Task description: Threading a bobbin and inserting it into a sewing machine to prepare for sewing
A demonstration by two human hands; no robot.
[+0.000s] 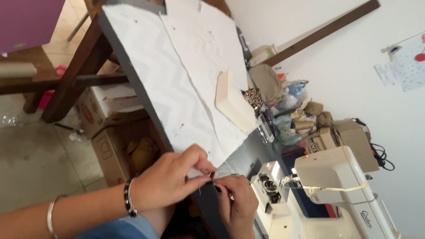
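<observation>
— What are the left hand (pixel 166 179) and right hand (pixel 237 201) doing?
— Both pinch the near edge of the white chevron-patterned fabric (pixel 177 84) on the dark grey table (pixel 133 77), steadying it beside the white sewing machine (pixel 327 186).

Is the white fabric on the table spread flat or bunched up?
Mostly spread flat: the white fabric lies smooth across the dark table. Only its near edge is pinched between the left hand and right hand.

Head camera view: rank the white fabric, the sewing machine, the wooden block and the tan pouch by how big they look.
1. White fabric
2. Sewing machine, though it sits nearer the camera and is cut off by the frame
3. Wooden block and tan pouch look alike; no ranking.
</observation>
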